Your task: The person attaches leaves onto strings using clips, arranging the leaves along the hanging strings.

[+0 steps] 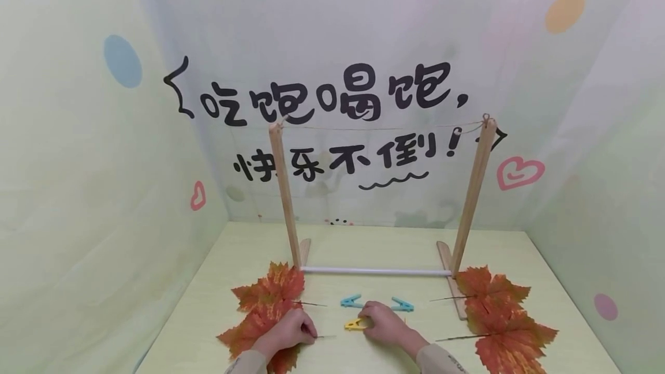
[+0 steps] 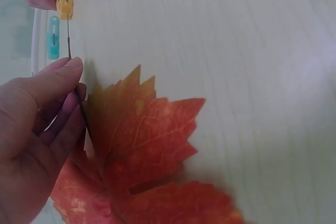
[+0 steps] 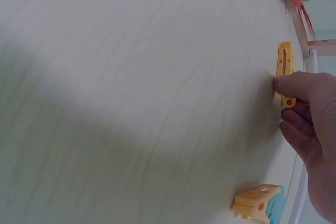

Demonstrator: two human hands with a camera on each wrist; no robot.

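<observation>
Clerk: Head view. Hands first?
Checker: One left hand (image 1: 293,328), its grip narrow, pinching a thin dark stem (image 1: 327,336). The stem belongs to a lobed orange-red leaf (image 1: 251,326), at the near left of a pale wood-grain table (image 1: 208,305). One right hand (image 1: 383,323), at the table's middle, holding a yellow plastic clothespin (image 1: 354,324) just beyond the stem's tip.
Clerk: Other stock?
Checker: Two light-blue plastic clothespins (image 1: 351,301), beyond the right hand. One matching upper left leaf (image 1: 275,283), overlapping the first. Two right-hand leaves (image 1: 514,333), stems pointing inward. One pale wooden stand (image 1: 285,195): two uprights, brown string (image 1: 384,128) across the tops, slim white rod (image 1: 374,271) low between them.
Clerk: Left wrist view?
Checker: Stem between thumb and fingers, leaf spread beside the hand. The stem runs up in line with the yellow clothespin; contact, cannot tell from here. One light-blue clothespin nearby.
Clerk: Right wrist view?
Checker: Yellow clothespin pinched by thumb and fingers. Second yellow clothespin (image 3: 257,203), lying well apart from it, a light-blue one right behind. Left hand at the top right corner, partly cut off.
</observation>
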